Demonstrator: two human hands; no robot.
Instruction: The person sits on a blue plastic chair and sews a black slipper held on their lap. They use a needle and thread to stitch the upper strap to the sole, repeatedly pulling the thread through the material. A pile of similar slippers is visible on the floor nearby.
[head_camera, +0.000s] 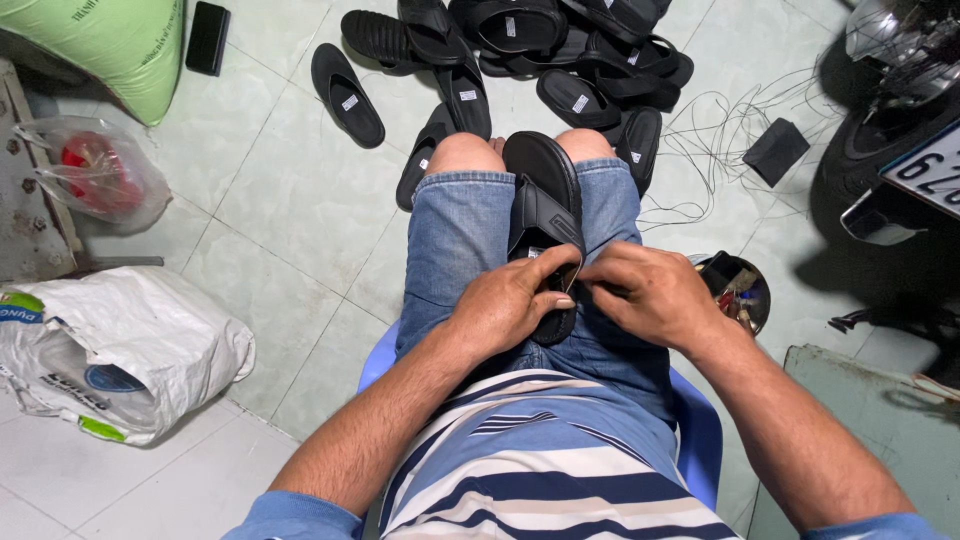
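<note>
Risk first: the black sandal (545, 210) is only wedged between the thighs on the lap, toe toward the knees at 12 o'clock. It sits along the gap between the legs, so I'd judge that a hard tug at the heel end could tip it or drop it through to the tiled floor (290, 190). Second risk: both hands crowd one small spot, so fingertips could pinch each other or slip off the strap edge. The work point is hidden by the fingers; I cannot tell what exactly is being gripped there.

Around the person: pile of black sandals (520, 50) on the floor at 12 o'clock, loose thread (720, 140) tangled at 1 o'clock, close enough to the feet that I'd expect it could snag. A round tin of small parts (738, 290) sits at 3 o'clock, just beside the right wrist; an elbow swing could knock it.

Position: the sandal lies directly under and ahead of both hands, heel end toward the body.

Left hand (510, 305) curls over the heel end, thumb and fingers pressed on the sole edge. Right hand (650, 290) meets it from 3 o'clock, fingertips pinched together at the sandal's strap edge, touching the left fingers.
</note>
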